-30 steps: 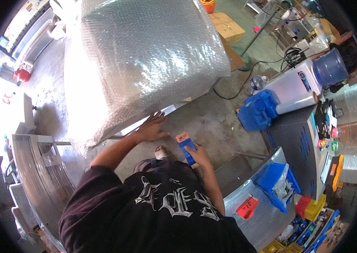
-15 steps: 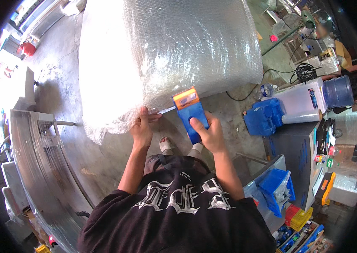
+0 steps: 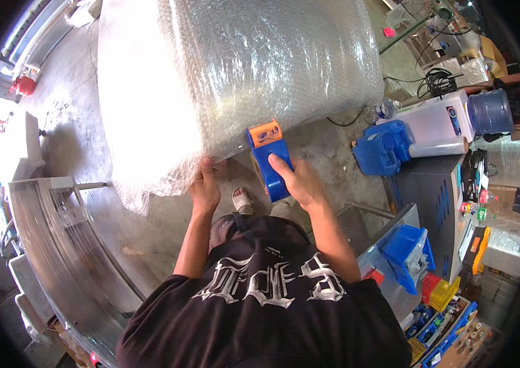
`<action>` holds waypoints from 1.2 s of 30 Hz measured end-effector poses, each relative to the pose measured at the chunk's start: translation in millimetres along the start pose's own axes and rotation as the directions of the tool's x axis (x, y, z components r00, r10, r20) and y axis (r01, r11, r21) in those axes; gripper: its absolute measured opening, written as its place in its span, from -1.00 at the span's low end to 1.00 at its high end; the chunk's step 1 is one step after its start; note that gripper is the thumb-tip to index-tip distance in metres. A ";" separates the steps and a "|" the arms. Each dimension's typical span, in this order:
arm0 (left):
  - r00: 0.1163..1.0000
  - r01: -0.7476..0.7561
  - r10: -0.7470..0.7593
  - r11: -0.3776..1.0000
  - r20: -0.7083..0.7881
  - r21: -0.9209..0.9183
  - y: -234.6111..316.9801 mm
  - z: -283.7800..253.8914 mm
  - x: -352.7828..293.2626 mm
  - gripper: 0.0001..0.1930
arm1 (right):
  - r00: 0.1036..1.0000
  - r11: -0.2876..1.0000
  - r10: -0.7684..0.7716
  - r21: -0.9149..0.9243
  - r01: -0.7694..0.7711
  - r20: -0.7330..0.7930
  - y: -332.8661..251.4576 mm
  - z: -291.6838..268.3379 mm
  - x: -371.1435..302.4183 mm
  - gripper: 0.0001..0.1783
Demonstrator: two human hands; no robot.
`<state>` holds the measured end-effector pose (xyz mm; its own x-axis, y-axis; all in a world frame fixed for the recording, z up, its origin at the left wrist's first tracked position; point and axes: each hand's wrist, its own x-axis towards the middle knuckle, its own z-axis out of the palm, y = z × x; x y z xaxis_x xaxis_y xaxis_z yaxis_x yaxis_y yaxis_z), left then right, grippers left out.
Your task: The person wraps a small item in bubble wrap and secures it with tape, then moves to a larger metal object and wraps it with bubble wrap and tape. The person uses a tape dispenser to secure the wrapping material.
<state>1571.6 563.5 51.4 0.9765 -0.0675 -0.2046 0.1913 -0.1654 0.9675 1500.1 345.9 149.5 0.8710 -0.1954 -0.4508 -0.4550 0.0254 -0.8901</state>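
Observation:
A large bundle in clear bubble wrap (image 3: 272,61) stands in front of me. My left hand (image 3: 205,190) is closed on the loose near edge of the wrap, thumb on top; the fingers behind it are partly hidden. In my right hand (image 3: 300,182) is a blue tape dispenser (image 3: 271,158) with an orange head. My thumb lies along its body, and its head points at the near side of the bundle, just right of my left hand. Whether the head touches the wrap I cannot tell.
At the left stands a film-wrapped metal frame (image 3: 69,239). To the right are a blue jerrycan (image 3: 376,152), a film roll (image 3: 438,147), a large water bottle (image 3: 490,119), a dark cabinet (image 3: 425,199) and a blue bin (image 3: 404,254). A cable (image 3: 346,122) lies on the floor beyond the bundle.
The view has turned slightly. The tape dispenser has shifted a little left and closer to the wrap. My left hand keeps its hold on the wrap's edge.

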 end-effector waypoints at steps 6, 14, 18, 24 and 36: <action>0.999 0.004 0.000 0.995 -0.036 0.104 5.1 -3.9 -0.1 -0.43 | 0.999 0.998 -0.052 0.022 0.052 -0.008 41.5 10.3 7.7 -0.35; 0.951 -0.299 0.297 0.954 0.084 0.010 -2.4 -1.0 -15.4 -0.54 | 0.986 0.986 -0.164 0.034 0.164 0.000 139.1 23.3 75.0 -0.35; 0.358 -0.930 0.550 0.278 0.755 0.239 44.9 31.4 -16.8 -0.58 | 0.998 0.994 -0.046 -0.102 0.050 0.041 171.0 18.4 82.6 -0.36; 0.401 -0.892 0.273 -0.104 0.875 0.441 11.1 42.1 32.4 -0.26 | 0.995 0.685 0.039 -0.722 -0.096 -0.095 135.6 20.2 70.4 -0.42; 0.473 -0.872 0.226 0.256 0.852 0.417 -40.7 42.7 29.0 -0.35 | 0.910 0.852 0.105 -0.509 0.126 0.402 3.0 -96.9 -15.6 -0.28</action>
<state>1587.9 526.3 -0.3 0.4206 -0.9073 -0.0051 -0.8442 -0.3934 0.3642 1467.2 254.0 160.4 0.8189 0.2186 -0.5306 -0.3721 -0.5018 -0.7809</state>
